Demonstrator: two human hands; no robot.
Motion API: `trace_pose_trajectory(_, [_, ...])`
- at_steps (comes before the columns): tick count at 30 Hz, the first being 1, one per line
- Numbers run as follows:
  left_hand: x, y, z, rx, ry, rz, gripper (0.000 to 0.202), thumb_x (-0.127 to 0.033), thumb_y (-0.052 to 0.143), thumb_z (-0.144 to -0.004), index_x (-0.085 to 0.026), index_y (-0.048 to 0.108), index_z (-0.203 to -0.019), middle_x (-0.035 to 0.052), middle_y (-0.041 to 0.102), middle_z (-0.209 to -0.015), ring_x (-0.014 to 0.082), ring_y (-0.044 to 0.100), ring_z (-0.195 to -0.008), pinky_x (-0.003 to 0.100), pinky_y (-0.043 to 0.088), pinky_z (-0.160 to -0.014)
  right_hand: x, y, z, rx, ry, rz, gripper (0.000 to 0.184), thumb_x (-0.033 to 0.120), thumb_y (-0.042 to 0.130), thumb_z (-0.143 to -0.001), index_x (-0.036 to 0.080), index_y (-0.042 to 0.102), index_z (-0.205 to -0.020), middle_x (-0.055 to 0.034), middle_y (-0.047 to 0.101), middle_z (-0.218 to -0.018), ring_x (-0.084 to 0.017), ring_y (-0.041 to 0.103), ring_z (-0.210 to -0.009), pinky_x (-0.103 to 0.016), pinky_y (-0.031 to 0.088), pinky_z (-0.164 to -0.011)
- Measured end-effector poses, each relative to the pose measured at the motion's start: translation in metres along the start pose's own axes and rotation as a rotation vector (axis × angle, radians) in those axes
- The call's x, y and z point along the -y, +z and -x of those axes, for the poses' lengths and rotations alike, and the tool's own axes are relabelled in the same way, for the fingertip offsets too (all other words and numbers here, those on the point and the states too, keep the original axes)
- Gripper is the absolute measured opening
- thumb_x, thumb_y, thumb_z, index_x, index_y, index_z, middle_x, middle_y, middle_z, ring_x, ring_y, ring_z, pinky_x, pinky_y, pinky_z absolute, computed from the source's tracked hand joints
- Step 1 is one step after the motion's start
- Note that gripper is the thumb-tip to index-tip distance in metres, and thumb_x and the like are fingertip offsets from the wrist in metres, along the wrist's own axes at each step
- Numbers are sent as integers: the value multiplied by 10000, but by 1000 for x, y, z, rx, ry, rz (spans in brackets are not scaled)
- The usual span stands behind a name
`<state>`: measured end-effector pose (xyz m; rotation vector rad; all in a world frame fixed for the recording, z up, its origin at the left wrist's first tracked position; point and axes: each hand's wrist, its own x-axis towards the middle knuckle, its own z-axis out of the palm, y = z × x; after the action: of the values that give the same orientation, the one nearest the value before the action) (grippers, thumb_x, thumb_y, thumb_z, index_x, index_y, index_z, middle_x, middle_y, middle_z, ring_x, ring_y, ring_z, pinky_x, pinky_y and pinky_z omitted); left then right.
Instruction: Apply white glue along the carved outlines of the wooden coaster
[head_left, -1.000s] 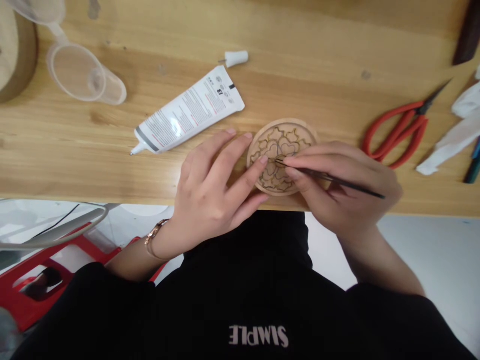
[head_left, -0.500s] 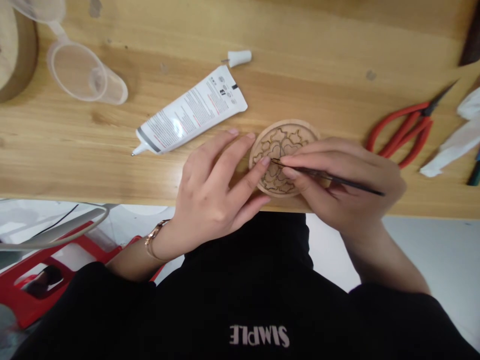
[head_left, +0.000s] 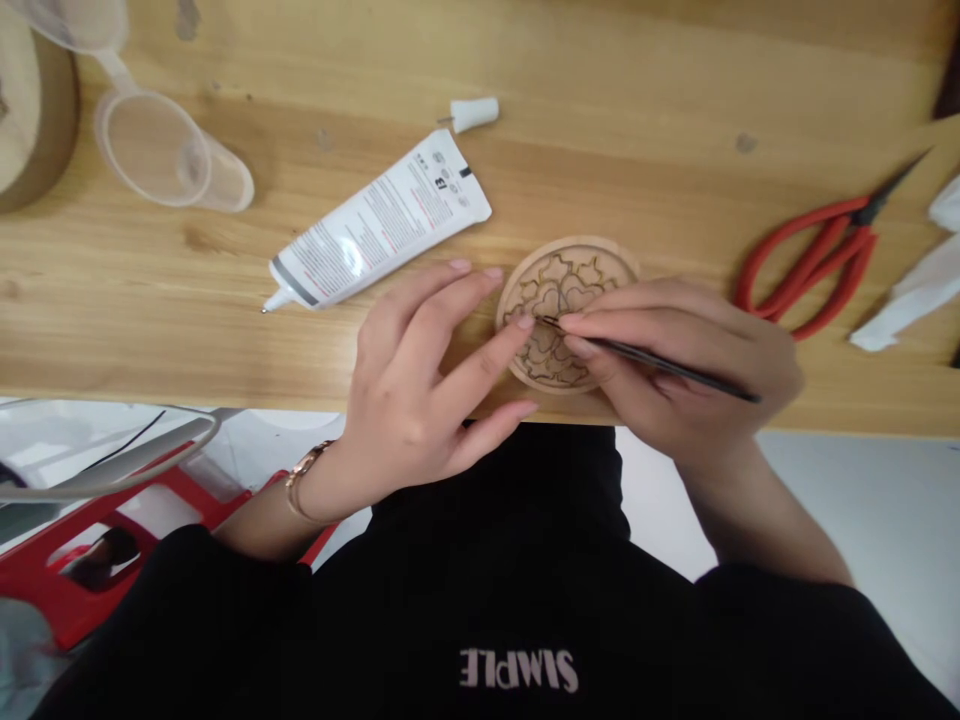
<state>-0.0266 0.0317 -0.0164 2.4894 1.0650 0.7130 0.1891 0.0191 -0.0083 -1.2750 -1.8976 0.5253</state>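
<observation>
A round wooden dish (head_left: 630,262) with a raised rim lies at the table's front edge. Inside it sit thin metal outlines (head_left: 556,266) shaped like stars and hearts. My right hand (head_left: 686,365) pinches dark tweezers (head_left: 675,370), their tips down over the dish's middle. Fingers apart, my left hand (head_left: 427,385) rests at the dish's left side, with its index fingertip touching the work beside the tweezer tips. Whether the tips hold a small piece is too fine to make out.
Left of the dish lies a white glue tube (head_left: 379,225), its nozzle uncapped, and behind it a white pin cap (head_left: 474,114). Red-handled pliers (head_left: 810,260) and white tissue (head_left: 911,290) are at right. A clear plastic cup (head_left: 229,180) lies at far left near a wooden round (head_left: 56,120).
My left thumb has moved away from the index finger, and the left hand has shifted slightly left. The tweezers stay at nearly the same spot over the dish.
</observation>
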Motion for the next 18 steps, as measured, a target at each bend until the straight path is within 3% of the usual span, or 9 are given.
trace_pose_trajectory(5, [-1,2,1,-10,40,-84,434,-455,626,-881,-230,572,-1248,137,544,-1318,335,511,-1265,538,489,-1033,-2,0,-2,-5,-14,-21,175,154,706,-825,269,717,-956,9,757,-892,-166,723,-821,-308,592,-765])
trace_pose_trajectory(11, [-2,0,2,-21,19,-149,364,-507,554,-909,-314,559,-1218,76,561,-1298,285,527,-1250,510,510,-1012,-5,-4,-2,39,-25,-13,182,170,689,-839,291,710,-973,14,761,-916,-175,726,-820,-325,605,-745])
trace_pose_trajectory(18, [-2,0,1,-8,79,-156,410,-469,593,-890,-198,609,-1197,163,539,-1283,326,517,-1231,508,521,-1000,-9,-7,-2,74,-48,-34,228,144,693,-826,288,709,-1002,13,762,-951,-176,727,-855,-322,605,-749])
